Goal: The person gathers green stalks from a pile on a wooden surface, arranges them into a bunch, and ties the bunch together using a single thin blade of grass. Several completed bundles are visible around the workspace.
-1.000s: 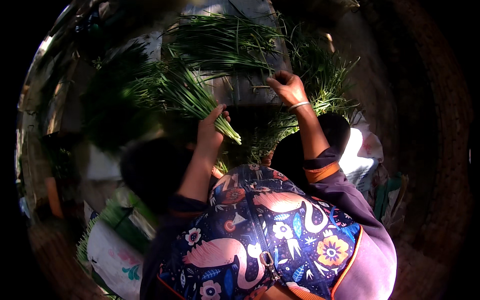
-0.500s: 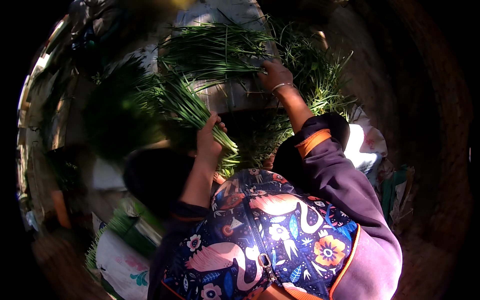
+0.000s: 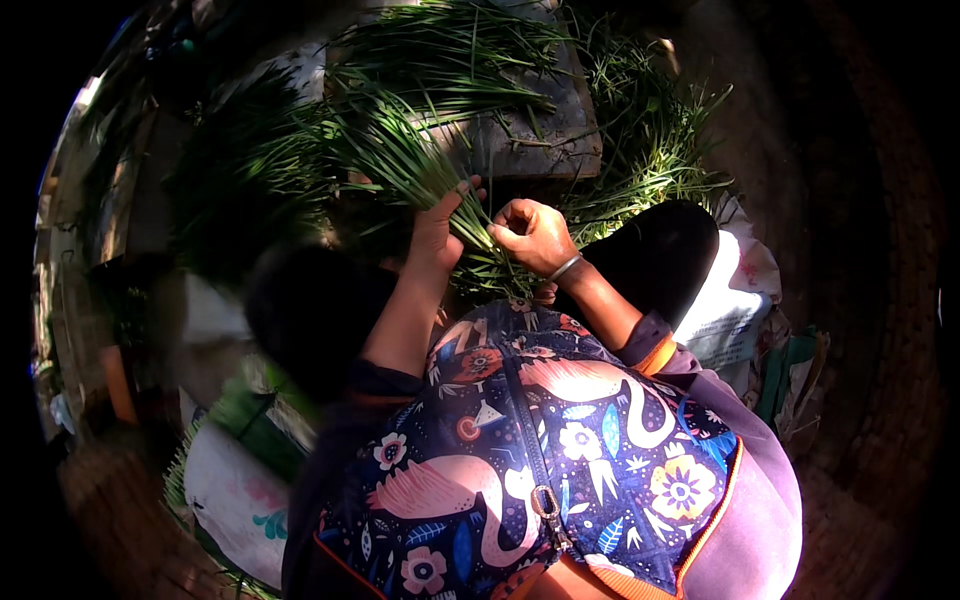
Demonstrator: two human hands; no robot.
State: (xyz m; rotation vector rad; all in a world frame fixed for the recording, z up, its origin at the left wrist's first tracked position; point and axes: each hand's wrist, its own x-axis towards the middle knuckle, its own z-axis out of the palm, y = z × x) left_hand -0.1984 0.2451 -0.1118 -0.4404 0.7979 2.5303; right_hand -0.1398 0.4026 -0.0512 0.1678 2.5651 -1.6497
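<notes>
My left hand [image 3: 437, 230] is wrapped round a bunch of chives [image 3: 400, 145]. Long green leaves fan out up and to the left from it, and the pale stalk ends point down towards my lap. At those ends is my right hand [image 3: 538, 238], its thumb and forefinger pinched together against the stalks. Exactly which stalks it grips is partly hidden by the fingers. Beyond both hands, loose chives [image 3: 450, 45] lie across a worn grey board [image 3: 560, 150].
A dark heap of chives [image 3: 250, 170] spreads left of the board. Tangled green leaves [image 3: 645, 140] lie along its right side. A white printed sack [image 3: 725, 310] rests by my right knee; another white sack [image 3: 230, 500] with greens beside it sits lower left.
My right hand has come back from the chives on the board to the stalk ends of the bunch. The left hand and bunch have shifted slightly up and right in view.
</notes>
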